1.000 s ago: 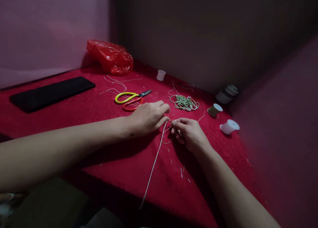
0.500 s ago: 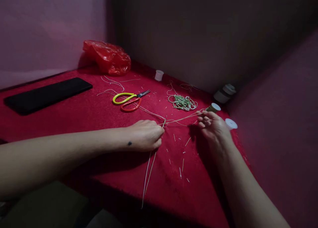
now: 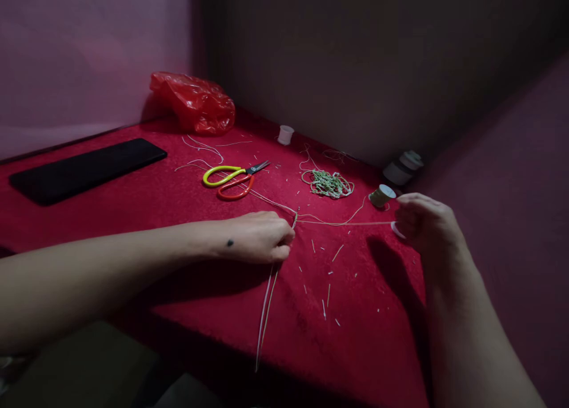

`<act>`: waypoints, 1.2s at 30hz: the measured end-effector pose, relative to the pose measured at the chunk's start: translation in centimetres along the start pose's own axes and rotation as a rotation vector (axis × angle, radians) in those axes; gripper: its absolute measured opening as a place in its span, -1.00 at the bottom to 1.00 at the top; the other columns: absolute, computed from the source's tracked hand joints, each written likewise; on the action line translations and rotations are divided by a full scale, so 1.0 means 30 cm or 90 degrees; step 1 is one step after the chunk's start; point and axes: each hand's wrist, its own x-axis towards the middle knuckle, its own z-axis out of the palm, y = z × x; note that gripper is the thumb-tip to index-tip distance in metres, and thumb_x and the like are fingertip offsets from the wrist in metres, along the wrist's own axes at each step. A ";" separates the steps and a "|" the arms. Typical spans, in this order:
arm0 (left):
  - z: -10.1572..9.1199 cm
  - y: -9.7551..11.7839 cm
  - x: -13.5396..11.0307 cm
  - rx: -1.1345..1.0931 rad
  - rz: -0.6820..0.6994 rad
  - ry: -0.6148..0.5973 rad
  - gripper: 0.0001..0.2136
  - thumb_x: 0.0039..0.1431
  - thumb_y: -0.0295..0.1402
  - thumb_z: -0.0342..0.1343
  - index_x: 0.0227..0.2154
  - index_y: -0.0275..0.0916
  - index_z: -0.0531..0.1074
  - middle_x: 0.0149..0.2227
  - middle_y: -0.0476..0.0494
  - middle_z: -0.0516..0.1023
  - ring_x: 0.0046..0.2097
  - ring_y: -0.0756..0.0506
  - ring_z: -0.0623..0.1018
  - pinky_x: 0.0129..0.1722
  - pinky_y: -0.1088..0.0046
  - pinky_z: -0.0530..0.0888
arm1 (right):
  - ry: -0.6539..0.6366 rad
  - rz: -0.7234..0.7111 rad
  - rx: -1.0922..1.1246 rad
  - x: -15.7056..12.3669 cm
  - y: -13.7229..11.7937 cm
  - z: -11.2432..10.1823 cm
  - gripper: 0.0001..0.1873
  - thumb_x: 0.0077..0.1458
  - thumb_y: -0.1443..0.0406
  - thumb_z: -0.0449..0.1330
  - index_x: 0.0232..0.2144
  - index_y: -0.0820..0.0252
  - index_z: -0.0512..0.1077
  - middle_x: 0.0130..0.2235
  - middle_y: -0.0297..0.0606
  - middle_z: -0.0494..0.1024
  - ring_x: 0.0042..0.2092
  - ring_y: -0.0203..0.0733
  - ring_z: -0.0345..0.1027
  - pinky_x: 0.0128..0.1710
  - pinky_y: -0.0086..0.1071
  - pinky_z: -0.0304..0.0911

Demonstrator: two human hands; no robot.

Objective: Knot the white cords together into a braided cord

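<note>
My left hand is closed near the middle of the red cloth, pinching pale cords whose ends hang down past the front edge. A small knotted bit of cord sticks out just beyond its fingers. At the right, my right hand is closed on a thin thread, which runs straight and taut to the knotted bit. Another strand curves from there toward a spool of olive thread. Inside both fists the fingers are partly hidden.
Yellow-and-red handled scissors lie left of centre, near a black phone-like slab and a red plastic bag. A green-and-white cord bundle, a white spool and a pale container sit toward the back. Thread clippings are scattered about.
My right hand has moved outward to the right, drawing the thread out straight; its fingers have closed more. My left hand stays nearly in place on the cords.
</note>
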 end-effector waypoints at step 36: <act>0.036 -0.045 0.074 -0.065 -0.131 0.180 -0.83 0.03 -0.41 -0.09 -0.43 -0.23 0.42 -0.46 -0.09 0.49 -0.42 -0.03 0.42 -0.40 0.45 0.28 | -0.154 -0.204 -0.642 -0.112 0.101 0.446 -0.87 -0.12 0.42 0.01 -0.57 0.18 0.35 -0.52 -0.27 0.46 -0.44 -0.24 0.28 -0.42 -0.43 0.06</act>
